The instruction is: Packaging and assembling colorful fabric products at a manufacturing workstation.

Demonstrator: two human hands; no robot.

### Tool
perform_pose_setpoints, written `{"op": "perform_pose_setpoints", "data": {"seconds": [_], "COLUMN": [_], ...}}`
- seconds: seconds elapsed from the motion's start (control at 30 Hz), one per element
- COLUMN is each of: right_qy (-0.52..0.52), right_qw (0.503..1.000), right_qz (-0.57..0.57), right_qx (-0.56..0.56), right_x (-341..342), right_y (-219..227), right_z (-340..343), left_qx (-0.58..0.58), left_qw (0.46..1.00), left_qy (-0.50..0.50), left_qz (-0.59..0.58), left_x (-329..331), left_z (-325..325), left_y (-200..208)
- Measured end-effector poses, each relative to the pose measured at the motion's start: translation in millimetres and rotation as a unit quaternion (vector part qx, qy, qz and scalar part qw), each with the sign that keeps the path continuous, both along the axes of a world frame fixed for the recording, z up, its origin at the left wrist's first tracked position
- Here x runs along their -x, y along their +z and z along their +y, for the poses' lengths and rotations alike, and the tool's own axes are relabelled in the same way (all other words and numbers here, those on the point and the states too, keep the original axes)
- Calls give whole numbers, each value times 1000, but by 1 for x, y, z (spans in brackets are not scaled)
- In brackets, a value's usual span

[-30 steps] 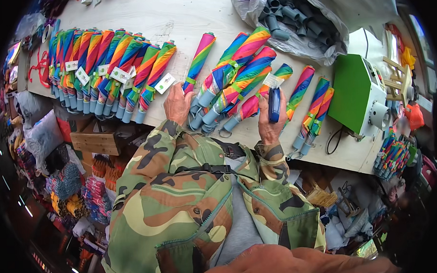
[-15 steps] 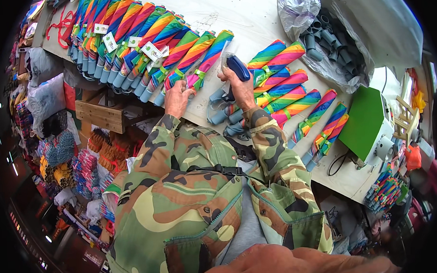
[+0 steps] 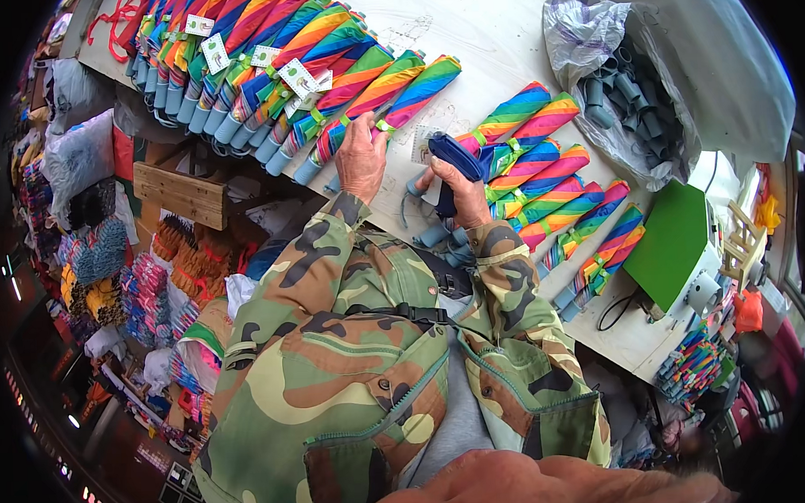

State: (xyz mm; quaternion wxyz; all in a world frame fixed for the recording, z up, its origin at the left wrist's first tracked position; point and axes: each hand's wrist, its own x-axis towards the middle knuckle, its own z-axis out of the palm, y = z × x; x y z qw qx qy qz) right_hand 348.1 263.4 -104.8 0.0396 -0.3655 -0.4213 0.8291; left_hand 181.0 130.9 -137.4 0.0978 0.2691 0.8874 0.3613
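Note:
My left hand (image 3: 361, 160) has its fingers closed at the green strap of a folded rainbow umbrella (image 3: 423, 91), the last in a long row. My right hand (image 3: 461, 196) grips a dark blue hand tool (image 3: 455, 158), shaped like a stapler; its lower part is hidden by my fingers. A small patterned card (image 3: 425, 144) shows just left of the tool; whether I hold it or it lies on the table cannot be told. Several folded umbrellas (image 3: 542, 171) with grey handles lie beyond my right hand. White cards (image 3: 298, 78) sit on some umbrellas in the left row.
The white table (image 3: 466, 36) carries an open plastic bag (image 3: 581, 32) of grey tube-shaped handles (image 3: 632, 97) at the back right. A green and white machine (image 3: 673, 242) stands at the right edge. Below left are a wooden plank (image 3: 181, 194) and bundled goods (image 3: 147, 305).
The view has shifted a little. My left hand has moved up against the end umbrella's strap, and my right hand has turned the blue tool and lowered it slightly.

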Motion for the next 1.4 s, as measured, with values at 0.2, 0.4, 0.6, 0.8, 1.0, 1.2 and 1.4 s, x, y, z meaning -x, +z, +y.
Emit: {"op": "perform_pose_setpoints", "data": {"seconds": [0.2,0.4,0.6,0.8,1.0,1.2,1.4], "right_qy": [39,76,115,82,87,34,-7], "right_qw": [998,995,991,991,991,995,997], "right_qz": [20,35,42,13,-102,-85,-46], "right_qx": [39,59,59,104,25,50,57], "right_x": [17,34,51,54,62,39,-6], "right_y": [0,-15,-15,-16,-12,-7,10], "right_z": [-3,-3,2,1,-4,-7,5], "left_qx": [-2,-41,-75,-92,-67,-100,-57], "left_qw": [997,988,977,968,972,981,994], "left_qy": [28,57,88,94,93,106,88], "left_qz": [-67,-136,-180,-213,-205,-127,-34], "left_x": [8,14,17,9,7,7,33], "left_z": [6,3,5,8,14,10,-3], "left_y": [-4,-10,-5,0,6,-14,-20]}}
